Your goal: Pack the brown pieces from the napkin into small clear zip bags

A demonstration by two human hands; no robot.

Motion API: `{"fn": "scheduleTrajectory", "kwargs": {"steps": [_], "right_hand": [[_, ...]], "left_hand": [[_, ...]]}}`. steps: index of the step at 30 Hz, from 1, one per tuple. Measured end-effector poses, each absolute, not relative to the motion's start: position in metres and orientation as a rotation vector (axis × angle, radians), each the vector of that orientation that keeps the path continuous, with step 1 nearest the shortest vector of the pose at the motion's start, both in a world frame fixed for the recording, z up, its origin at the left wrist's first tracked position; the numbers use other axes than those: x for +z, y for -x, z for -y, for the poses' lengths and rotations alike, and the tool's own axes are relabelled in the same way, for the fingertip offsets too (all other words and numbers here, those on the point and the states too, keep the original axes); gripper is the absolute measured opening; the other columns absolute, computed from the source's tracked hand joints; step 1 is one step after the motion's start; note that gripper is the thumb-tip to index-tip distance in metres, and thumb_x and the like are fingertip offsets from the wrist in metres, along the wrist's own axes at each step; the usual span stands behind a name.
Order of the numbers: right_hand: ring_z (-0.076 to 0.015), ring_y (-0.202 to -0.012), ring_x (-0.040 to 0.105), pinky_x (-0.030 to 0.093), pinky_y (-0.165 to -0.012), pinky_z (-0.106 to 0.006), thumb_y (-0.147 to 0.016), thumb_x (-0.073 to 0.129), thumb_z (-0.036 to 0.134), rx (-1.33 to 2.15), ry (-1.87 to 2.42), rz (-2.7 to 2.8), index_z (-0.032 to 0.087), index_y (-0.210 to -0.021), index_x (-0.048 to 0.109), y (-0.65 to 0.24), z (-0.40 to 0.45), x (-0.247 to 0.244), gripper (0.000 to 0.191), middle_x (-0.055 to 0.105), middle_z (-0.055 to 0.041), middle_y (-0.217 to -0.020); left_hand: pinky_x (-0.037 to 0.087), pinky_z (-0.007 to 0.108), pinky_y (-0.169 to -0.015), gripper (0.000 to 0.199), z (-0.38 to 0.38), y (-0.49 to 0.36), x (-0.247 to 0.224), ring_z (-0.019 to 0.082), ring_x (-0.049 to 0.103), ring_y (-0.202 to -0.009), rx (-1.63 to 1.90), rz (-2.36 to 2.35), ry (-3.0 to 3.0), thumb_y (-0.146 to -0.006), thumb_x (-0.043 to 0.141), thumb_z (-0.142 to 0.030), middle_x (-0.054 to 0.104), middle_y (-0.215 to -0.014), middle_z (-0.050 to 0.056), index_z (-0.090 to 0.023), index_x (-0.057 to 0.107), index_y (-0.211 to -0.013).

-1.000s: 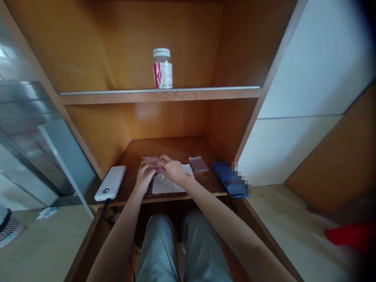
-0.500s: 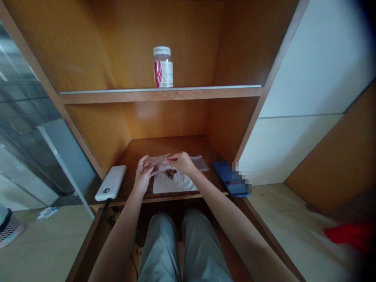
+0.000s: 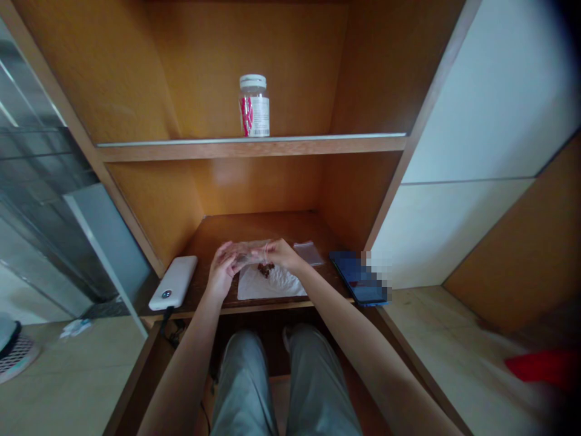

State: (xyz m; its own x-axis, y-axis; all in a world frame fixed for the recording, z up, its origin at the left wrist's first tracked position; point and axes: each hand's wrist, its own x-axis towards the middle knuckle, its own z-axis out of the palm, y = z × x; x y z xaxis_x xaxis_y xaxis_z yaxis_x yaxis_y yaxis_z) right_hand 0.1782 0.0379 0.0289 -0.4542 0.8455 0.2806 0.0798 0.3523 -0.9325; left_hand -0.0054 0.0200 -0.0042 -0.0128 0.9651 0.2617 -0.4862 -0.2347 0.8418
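A clear plastic bag (image 3: pixel 249 249) is stretched between my two hands, above the lower shelf. My left hand (image 3: pixel 223 264) is closed on its left end, fingers curled round the film. At the right end, my right hand (image 3: pixel 280 253) pinches the bag's edge; its fingertips are partly hidden. Below the bag lies a white paper tissue (image 3: pixel 272 287), with a small heap of dark reddish-brown bits (image 3: pixel 265 270) on it. Behind my right wrist a second, flat clear bag (image 3: pixel 309 254) rests on the wood.
A white power bank (image 3: pixel 175 283) with a black cable lies at the left, and a dark phone (image 3: pixel 358 278) at the right edge. On the shelf (image 3: pixel 254 148) above stands a clear bottle (image 3: pixel 254 108) with a white lid. My knees are below the front edge.
My right hand has moved slightly and its fingers now sit further over the bag's right end. The bag looks flatter. The whole view has shifted a little.
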Motion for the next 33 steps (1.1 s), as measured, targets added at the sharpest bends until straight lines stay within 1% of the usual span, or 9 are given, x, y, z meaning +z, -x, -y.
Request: {"fn": "scheduleTrajectory", "kwargs": {"steps": [5,8,11,14,18,22,24,28,33], "right_hand": [[-0.0065,-0.048,0.044,0.031,-0.043,-0.018,-0.068,0.062,0.046,1.326,0.773,1.789,0.012,-0.089,0.068,-0.178,-0.03,0.04,0.04,0.06,-0.0022,-0.06],[-0.0058,-0.047,0.043,0.029,-0.043,-0.018,-0.068,0.063,0.044,1.458,0.723,1.781,0.014,-0.097,0.065,-0.177,-0.03,0.041,0.042,0.059,-0.0013,-0.062],[-0.004,-0.043,0.036,0.026,-0.042,-0.018,-0.067,0.064,0.041,1.553,0.688,1.761,0.015,-0.098,0.064,-0.177,-0.031,0.041,0.04,0.056,0.0015,-0.058],[-0.0033,-0.041,0.03,0.023,-0.042,-0.018,-0.066,0.066,0.037,1.642,0.667,1.758,0.015,-0.105,0.061,-0.178,-0.03,0.04,0.045,0.051,0.0045,-0.054],[-0.003,-0.041,0.025,0.018,-0.041,-0.018,-0.068,0.064,0.031,1.732,0.584,1.721,0.015,-0.115,0.054,-0.18,-0.027,0.038,0.05,0.045,0.0076,-0.05],[-0.0028,-0.04,0.02,0.015,-0.04,-0.019,-0.068,0.061,0.025,1.799,0.61,1.726,0.013,-0.109,0.056,-0.18,-0.023,0.037,0.042,0.035,0.01,-0.046],[-0.0026,-0.039,0.018,0.013,-0.039,-0.019,-0.07,0.06,0.025,1.783,0.633,1.744,0.011,-0.103,0.059,-0.178,-0.023,0.036,0.036,0.032,0.0102,-0.045],[-0.0018,-0.039,0.019,0.011,-0.038,-0.02,-0.069,0.063,0.033,1.685,0.658,1.743,0.009,-0.092,0.063,-0.176,-0.024,0.034,0.033,0.036,0.0084,-0.048],[-0.0018,-0.04,0.022,0.013,-0.037,-0.018,-0.07,0.061,0.044,1.661,0.678,1.797,0.013,-0.083,0.063,-0.175,-0.027,0.03,0.034,0.037,0.0075,-0.05]], "left_hand": [[0.052,0.036,-0.07,0.037,-0.019,0.002,-0.006,0.02,0.063,-0.082,1.386,-0.719,-1.083,-0.065,0.064,-0.013,0.064,-0.096,0.005,-0.019,0.056,-0.101],[0.049,0.039,-0.079,0.042,-0.014,-0.005,-0.005,0.023,0.062,-0.09,1.236,-0.703,-1.175,-0.064,0.066,-0.012,0.063,-0.1,0.009,-0.017,0.056,-0.104],[0.044,0.041,-0.09,0.052,-0.008,-0.008,-0.001,0.023,0.057,-0.101,1.185,-0.652,-1.243,-0.061,0.068,-0.012,0.06,-0.109,0.008,-0.021,0.054,-0.111],[0.04,0.04,-0.094,0.063,-0.004,-0.009,0.004,0.023,0.051,-0.11,1.243,-0.585,-1.278,-0.061,0.069,-0.015,0.052,-0.121,0.006,-0.027,0.047,-0.119],[0.04,0.039,-0.095,0.062,-0.002,-0.008,0.008,0.023,0.047,-0.113,1.275,-0.567,-1.301,-0.06,0.07,-0.016,0.049,-0.124,0.006,-0.026,0.048,-0.118],[0.039,0.037,-0.096,0.048,-0.002,-0.009,0.007,0.023,0.045,-0.116,1.279,-0.575,-1.364,-0.061,0.069,-0.014,0.052,-0.119,0.006,-0.025,0.055,-0.106],[0.038,0.039,-0.097,0.046,-0.001,-0.008,0.007,0.023,0.044,-0.117,1.264,-0.585,-1.382,-0.063,0.068,-0.014,0.053,-0.118,0.006,-0.025,0.055,-0.106],[0.036,0.041,-0.098,0.052,-0.001,-0.007,0.006,0.023,0.046,-0.116,1.278,-0.626,-1.378,-0.063,0.069,-0.015,0.053,-0.118,0.005,-0.026,0.052,-0.111],[0.036,0.039,-0.099,0.045,-0.002,-0.007,0.008,0.023,0.048,-0.114,1.294,-0.576,-1.332,-0.064,0.069,-0.019,0.053,-0.119,0.008,-0.021,0.055,-0.106]]}}
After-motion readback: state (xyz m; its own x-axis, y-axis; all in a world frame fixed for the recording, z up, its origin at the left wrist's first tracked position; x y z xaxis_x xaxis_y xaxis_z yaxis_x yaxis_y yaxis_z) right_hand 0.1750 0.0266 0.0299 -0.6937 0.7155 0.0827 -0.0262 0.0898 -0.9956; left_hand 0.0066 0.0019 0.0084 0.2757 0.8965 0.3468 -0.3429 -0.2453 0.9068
